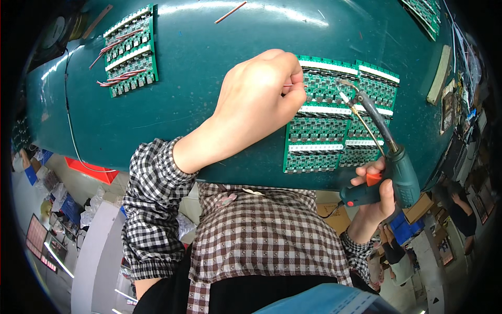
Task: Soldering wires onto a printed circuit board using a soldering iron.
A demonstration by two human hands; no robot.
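My left hand (256, 86) is closed in a pinch at the left edge of a group of green circuit boards (316, 128). A thin red-and-white wire (288, 85) shows between its fingers; its far end is hard to make out. My right hand (386, 200) is wrapped around the handle of a dark green soldering gun (405, 180), fingers at its orange-red trigger (373, 179). The gun's angled metal barrel and thin brass-coloured feed tube (370, 128) reach up-left over the boards. Its tip is above the upper rows, a little right of my left hand; contact I cannot tell. White connector strips line the boards.
More circuit boards (130, 63) with red-and-white wires lie at the left of the green table (209, 31). A loose wire (230, 12) lies at the far edge. At right are another board (424, 17) and a wooden strip (439, 76). A cable (69, 120) hangs over the left side.
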